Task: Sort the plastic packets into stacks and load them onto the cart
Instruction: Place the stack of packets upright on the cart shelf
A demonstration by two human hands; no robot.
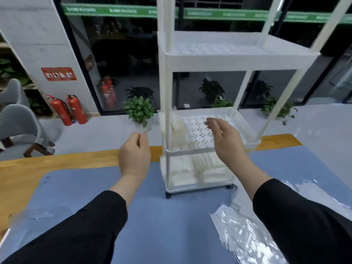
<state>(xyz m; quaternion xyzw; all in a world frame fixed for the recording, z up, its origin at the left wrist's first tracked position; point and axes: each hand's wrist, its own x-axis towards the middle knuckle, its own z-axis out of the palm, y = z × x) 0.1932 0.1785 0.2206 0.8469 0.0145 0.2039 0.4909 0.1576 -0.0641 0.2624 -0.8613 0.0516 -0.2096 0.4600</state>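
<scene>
A white tiered cart [209, 61] stands on the blue mat in front of me. Its middle shelf [245, 126] holds a few packets of pale sticks [177, 128] at its left side. The bottom shelf carries stacks of packets [202, 168]. My left hand [135, 153] is raised left of the cart and pinches a thin clear plastic packet [145, 128], which is blurred. My right hand [222, 136] hovers at the front of the middle shelf with relaxed fingers and holds nothing. A loose pile of shiny packets [238, 231] lies on the mat at the lower right.
The blue mat [171, 216] covers a wooden table [57, 164]. A flat clear packet [38, 214] lies at the mat's left. Beyond the table are a potted plant [140, 109], red fire extinguishers [68, 109] and grey chairs [17, 122].
</scene>
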